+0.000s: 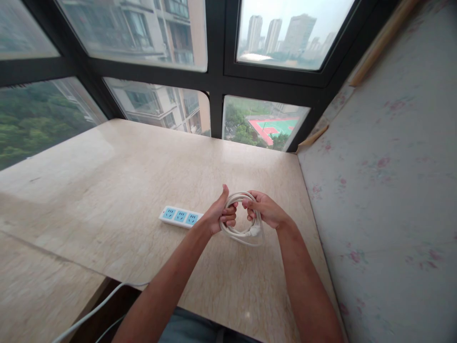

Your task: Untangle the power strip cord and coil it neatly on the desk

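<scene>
A white power cord (pixel 240 196) is wound into a round coil of several loops, held up between my two hands. My left hand (pixel 220 214) wraps its fingers round the coil's left side, thumb pointing up. On the upper right side, my right hand (pixel 263 208) pinches the loops between thumb and fingers. The white plug (pixel 254 231) hangs at the coil's lower right. Left of my left hand, a white power strip (pixel 181 216) with blue socket faces lies on the marble-patterned counter (pixel 143 176); my left forearm hides its right end.
Dark-framed windows (pixel 215 71) border the counter at the back. A wall with flowered paper (pixel 378 200) rises along the right. Another white cable (pixel 102 304) runs over the counter's front edge at lower left, beside a dark opening (pixel 114 297).
</scene>
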Demonstrator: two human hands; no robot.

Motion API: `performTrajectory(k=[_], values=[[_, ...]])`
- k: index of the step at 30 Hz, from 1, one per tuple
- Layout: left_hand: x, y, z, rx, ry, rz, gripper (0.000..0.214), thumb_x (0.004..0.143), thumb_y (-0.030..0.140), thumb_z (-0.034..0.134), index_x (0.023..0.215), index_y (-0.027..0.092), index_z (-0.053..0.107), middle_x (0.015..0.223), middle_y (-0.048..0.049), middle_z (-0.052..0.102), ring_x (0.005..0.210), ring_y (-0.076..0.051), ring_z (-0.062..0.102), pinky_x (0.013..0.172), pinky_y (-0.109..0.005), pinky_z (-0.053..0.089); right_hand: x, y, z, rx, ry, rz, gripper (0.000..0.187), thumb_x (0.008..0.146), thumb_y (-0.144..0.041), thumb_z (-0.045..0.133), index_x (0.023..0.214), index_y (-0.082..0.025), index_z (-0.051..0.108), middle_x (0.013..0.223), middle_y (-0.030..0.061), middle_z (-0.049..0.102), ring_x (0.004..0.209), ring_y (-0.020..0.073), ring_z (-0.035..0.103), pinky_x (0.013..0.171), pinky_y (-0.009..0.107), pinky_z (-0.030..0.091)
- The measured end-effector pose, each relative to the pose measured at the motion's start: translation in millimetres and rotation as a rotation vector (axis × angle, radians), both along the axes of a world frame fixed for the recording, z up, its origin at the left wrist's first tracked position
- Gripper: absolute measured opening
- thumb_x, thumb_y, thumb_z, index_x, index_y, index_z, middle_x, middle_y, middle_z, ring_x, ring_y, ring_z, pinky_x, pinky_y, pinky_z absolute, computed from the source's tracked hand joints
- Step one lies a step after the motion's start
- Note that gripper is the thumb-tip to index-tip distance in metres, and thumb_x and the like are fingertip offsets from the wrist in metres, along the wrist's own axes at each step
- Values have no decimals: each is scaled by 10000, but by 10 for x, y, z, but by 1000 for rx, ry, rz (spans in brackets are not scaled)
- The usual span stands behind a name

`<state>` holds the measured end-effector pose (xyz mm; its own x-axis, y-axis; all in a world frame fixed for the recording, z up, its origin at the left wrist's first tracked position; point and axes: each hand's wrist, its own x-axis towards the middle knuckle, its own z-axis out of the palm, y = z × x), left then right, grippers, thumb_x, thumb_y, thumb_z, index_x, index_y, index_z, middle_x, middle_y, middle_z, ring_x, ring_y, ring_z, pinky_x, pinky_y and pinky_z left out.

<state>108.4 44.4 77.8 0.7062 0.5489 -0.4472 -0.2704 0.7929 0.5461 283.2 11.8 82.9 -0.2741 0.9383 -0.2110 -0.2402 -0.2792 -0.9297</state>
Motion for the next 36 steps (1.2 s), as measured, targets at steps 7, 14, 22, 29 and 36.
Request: performTrajectory(k=[7,14,22,29,36], values=[[46,-8,101,-63,-67,172,493,813,582,622,596,185,429,352,127,204,253,-23,148,277,-162,165,108,64,-195,-30,215,-5,347,723,-422,784,912,-149,683,799,14,694,635,121,657,698,279,562],[53,27,192,-63,-183,584,514,842,524,591,547,206,314,344,120,176,251,-33,176,293,-179,171,-43,59,-359,29,367,12,626,619,-654,754,1036,-196,672,909,56,728,904,230,681,855,397,513],[308,-145,120,-37,-141,983,466,838,536,563,607,210,323,380,122,208,288,-37,198,335,-190,211,-182,83,-251,30,406,-57,392,703,-417,786,994,-173,690,785,-6,662,787,156,656,784,288,521],[494,-361,8,52,-59,1039,442,862,577,505,647,202,413,440,66,437,414,-93,488,531,-232,442,-101,72,-69,7,273,-163,315,744,-419,751,909,-164,669,775,-2,650,566,105,601,619,261,533],[473,-480,-262,241,217,833,543,820,702,465,758,168,540,658,-29,617,690,-174,649,697,-292,488,60,24,8,108,118,-168,314,765,-455,727,827,-184,580,721,-25,600,508,78,533,578,245,528]])
